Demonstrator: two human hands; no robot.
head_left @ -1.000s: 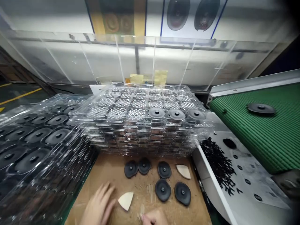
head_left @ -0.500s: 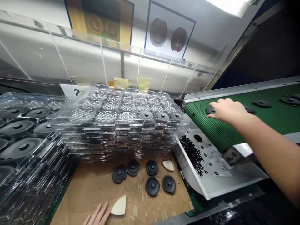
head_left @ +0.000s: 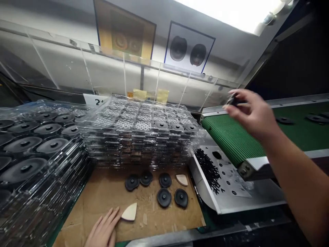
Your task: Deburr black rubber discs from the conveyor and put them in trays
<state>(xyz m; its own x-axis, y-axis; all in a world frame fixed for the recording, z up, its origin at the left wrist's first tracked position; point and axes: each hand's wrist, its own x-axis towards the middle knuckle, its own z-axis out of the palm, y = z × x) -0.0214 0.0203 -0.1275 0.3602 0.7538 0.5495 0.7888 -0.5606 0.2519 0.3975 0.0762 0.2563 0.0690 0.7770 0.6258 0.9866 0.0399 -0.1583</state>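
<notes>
My right hand (head_left: 253,115) is raised above the green conveyor belt (head_left: 223,128), its thumb and fingers closed on a dark disc-like part (head_left: 233,99), blurred and seen edge-on. Flat on the brown cardboard (head_left: 89,195) lies my left hand (head_left: 104,226), fingers stretched out. A cream wedge-shaped piece (head_left: 130,212) touches or nearly touches its index finger. Several rounded black discs with a raised centre lie on the cardboard, among them one disc (head_left: 163,198) in the middle and another (head_left: 181,198) to its right. A second cream wedge (head_left: 182,179) rests behind them.
Stacked clear plastic trays (head_left: 144,137) stand behind the cardboard; the top one holds a few discs. Another tray stack (head_left: 51,161), filled with black discs, is at left. A white bin (head_left: 208,195) holds small black pieces (head_left: 208,168). More discs (head_left: 285,120) lie on the belt.
My right hand has lifted off the belt with a black disc-like part in its fingers. The view has shifted slightly. My left hand stays flat beside the cream wedge.
</notes>
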